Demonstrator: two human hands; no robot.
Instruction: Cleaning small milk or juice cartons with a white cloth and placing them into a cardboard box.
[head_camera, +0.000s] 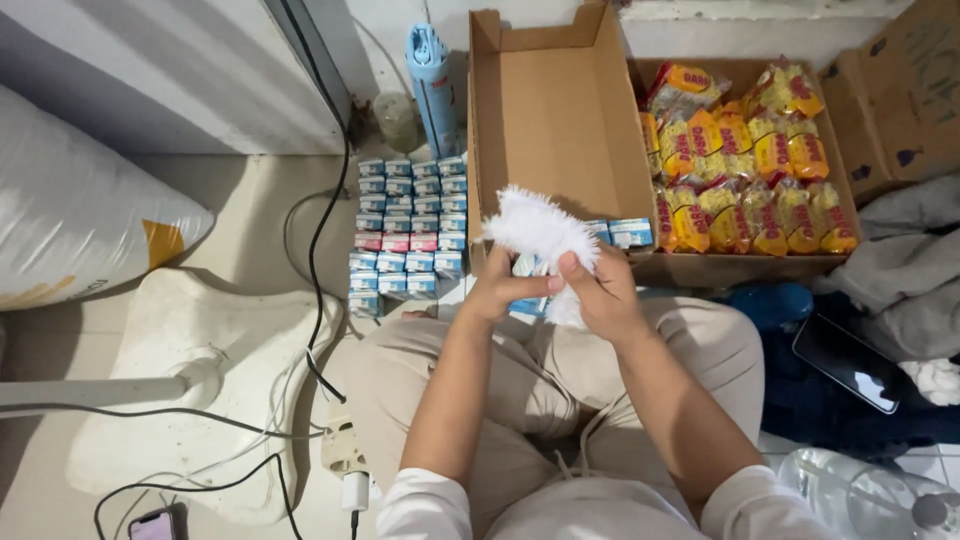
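A seated person holds a fluffy white cloth (540, 228) above their lap, the left hand (497, 290) and right hand (600, 290) both closed on it, with a small blue-and-white box partly hidden behind the cloth. Just beyond stands an open cardboard box (550, 110). Rows of small boxes (408, 235) lie on the floor to its left, and yellow snack packets (750, 170) fill another carton to its right.

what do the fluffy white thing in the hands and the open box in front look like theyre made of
The fluffy white cloth, held by both the left hand and the right hand, looks like soft shaggy textile, maybe microfibre: its edges are fuzzy with loose fibres. The open box looks like plain brown corrugated cardboard, matte, with creased flaps.
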